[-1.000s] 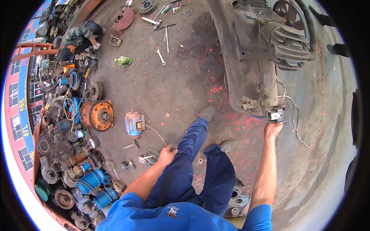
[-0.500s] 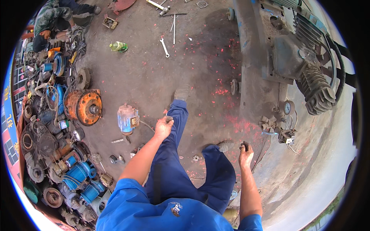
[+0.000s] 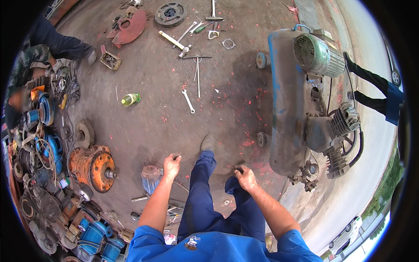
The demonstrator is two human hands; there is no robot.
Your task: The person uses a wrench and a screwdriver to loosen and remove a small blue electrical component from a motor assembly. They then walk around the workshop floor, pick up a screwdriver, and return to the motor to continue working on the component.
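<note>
My left hand (image 3: 172, 165) is raised above the floor beside the blue-grey electric motor (image 3: 151, 179), its fingers pinched; whatever may be in them is too small to make out. My right hand (image 3: 244, 177), fingers curled, hangs left of the air compressor's grimy tank (image 3: 287, 126), short of touching it; I cannot make out what it holds. A green motor (image 3: 318, 56) and a finned pump head (image 3: 342, 139) sit on the tank. An orange flanged motor (image 3: 91, 170) lies left of the blue-grey one.
Old motors and parts (image 3: 89, 236) crowd the left edge, where a crouching person (image 3: 39, 54) works. A green bottle (image 3: 130, 99), spanner (image 3: 188, 101), hammer (image 3: 174, 43) and red disc (image 3: 131, 28) lie ahead. Another person's dark legs (image 3: 371, 83) are at right, near a white car (image 3: 345, 236).
My right hand has left the fitting at the compressor's end and moved inward, toward my left hand, which has also risen slightly. My view has shifted, bringing more of the compressor into sight.
</note>
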